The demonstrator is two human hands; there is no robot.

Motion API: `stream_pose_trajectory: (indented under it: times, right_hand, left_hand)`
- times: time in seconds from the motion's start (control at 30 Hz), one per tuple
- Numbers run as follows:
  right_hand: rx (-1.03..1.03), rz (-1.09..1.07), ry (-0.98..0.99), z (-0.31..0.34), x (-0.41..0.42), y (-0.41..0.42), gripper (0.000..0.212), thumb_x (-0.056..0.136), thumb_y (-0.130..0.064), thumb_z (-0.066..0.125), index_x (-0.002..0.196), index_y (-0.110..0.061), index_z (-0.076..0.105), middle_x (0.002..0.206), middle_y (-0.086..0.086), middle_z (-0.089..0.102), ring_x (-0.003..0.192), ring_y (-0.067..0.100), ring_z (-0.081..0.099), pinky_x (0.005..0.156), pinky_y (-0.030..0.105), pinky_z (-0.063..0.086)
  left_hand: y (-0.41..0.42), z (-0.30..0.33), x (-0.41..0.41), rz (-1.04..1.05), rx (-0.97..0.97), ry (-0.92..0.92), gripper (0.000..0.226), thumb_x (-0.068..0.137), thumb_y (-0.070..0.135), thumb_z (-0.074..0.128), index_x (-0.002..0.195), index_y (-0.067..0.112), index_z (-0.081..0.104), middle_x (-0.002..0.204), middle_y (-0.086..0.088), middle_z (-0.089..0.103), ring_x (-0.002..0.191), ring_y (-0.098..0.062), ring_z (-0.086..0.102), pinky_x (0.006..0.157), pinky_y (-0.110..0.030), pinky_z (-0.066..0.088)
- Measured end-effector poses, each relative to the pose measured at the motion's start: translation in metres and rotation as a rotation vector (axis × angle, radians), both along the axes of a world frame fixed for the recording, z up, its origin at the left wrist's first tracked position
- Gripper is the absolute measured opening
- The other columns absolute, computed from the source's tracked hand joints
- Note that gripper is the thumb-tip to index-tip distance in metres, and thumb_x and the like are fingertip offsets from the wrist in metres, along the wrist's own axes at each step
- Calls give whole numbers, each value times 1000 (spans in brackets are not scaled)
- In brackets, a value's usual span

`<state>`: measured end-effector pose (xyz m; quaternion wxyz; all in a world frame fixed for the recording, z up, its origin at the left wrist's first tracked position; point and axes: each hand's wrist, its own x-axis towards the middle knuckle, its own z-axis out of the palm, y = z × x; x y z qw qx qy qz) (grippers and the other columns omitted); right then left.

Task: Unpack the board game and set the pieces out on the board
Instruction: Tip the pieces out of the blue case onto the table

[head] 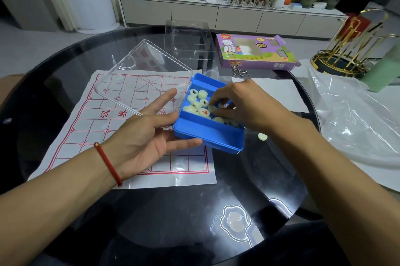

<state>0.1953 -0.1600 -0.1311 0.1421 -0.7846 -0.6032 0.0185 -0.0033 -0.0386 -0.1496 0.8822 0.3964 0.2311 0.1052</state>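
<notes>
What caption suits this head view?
Left hand steadies the open blue case over the paper board while the right hand picks among its pieces.

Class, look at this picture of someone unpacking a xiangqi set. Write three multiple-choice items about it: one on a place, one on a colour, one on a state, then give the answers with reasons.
1. Where does the purple game box lie?
A. on the paper board
B. on the glass table beyond the blue case
C. on the floor

2. What colour are the lines on the paper board?
A. red
B. black
C. green

3. How is the clear lid of the blue case?
A. shut
B. swung open
C. missing

Answers:
1 B, it rests on the dark glass table behind the case.
2 A, the grid is printed in red.
3 B, the lid stands up while the right hand reaches among the pieces.
</notes>
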Motion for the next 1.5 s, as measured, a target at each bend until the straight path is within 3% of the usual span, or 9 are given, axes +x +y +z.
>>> stream_pose_trajectory:
  times: [0.23,0.37,0.5,0.7,0.8,1.1,1.37,1.43,1.5]
  right_hand:
    - [26,-25,105,4,2,-1,25,84,-25,82,108,-20,78,111,-3,73,90,10,67,82,33,58]
    - [-27,-39,-4,7,3,-3,34,86,-31,80,118,-21,74,114,-4,73,86,7,58,69,16,45]
    - [-44,-43,-98,5,0,-2,34,88,-37,77,119,-24,74,113,-3,74,95,15,64,76,30,53]
    - [-4,-50,84,6,1,-3,32,82,-24,84,113,-18,76,99,-7,73,83,7,66,79,25,56]
    - [-18,-56,112,5,3,-2,32,82,-24,84,113,-17,77,102,-5,75,85,7,69,78,20,56]
    - [17,-91,73,-5,3,3,22,84,-15,77,106,-16,77,96,-1,75,84,15,68,77,35,60]
    - [235,-172,277,12,22,-7,8,85,-17,77,92,-20,76,81,-7,72,70,3,64,63,14,51]
    - [197,-228,285,17,41,-20,9,83,-15,78,90,-20,76,79,-3,73,67,4,63,61,17,50]
    - [37,-300,161,12,61,-34,10,81,-15,78,89,-21,76,82,-3,73,67,4,62,59,16,47]
  left_hand:
    - [1,1,0,-3,2,4,64,89,1,55,145,31,49,117,-19,71,103,-44,70,73,-59,59]
    - [-1,0,1,-15,7,-1,64,89,1,54,145,32,49,120,-19,70,103,-44,69,75,-60,58]
    - [-1,-1,1,-20,11,-3,63,91,1,53,145,32,48,122,-20,69,104,-45,69,76,-61,58]
    - [-1,-1,0,-9,9,1,58,96,0,50,144,33,50,125,-21,67,104,-45,69,77,-62,57]
    - [-1,-1,0,-10,5,5,60,93,1,52,144,32,50,123,-20,68,104,-45,69,76,-61,58]
    - [-2,-2,1,-15,15,11,58,97,1,50,145,33,48,120,-20,70,104,-44,69,75,-60,59]
    - [3,-3,0,16,14,24,58,97,0,50,146,32,48,123,-19,69,104,-45,69,77,-61,57]
    - [5,-3,0,37,10,28,57,98,0,49,145,32,48,122,-18,69,103,-44,70,74,-60,59]
    - [6,-2,0,54,16,31,57,98,1,49,146,31,48,119,-17,71,102,-43,70,72,-59,59]
